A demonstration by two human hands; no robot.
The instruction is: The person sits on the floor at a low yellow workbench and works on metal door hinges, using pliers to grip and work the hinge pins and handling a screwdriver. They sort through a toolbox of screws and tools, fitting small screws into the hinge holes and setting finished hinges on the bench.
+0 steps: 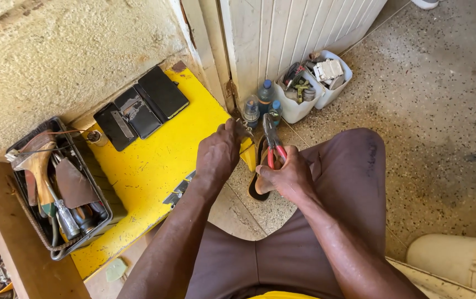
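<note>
The right hand (287,177) is clamped around the red handles of a pair of pliers (273,141), whose nose points toward twelve o'clock. At its ten o'clock, the left hand (218,155) is pinched shut on something small, too tiny to make out, at the edge of the yellow bench (155,160). A tool tray (55,188) sits at nine o'clock, plastic bottles (260,102) at twelve.
</note>
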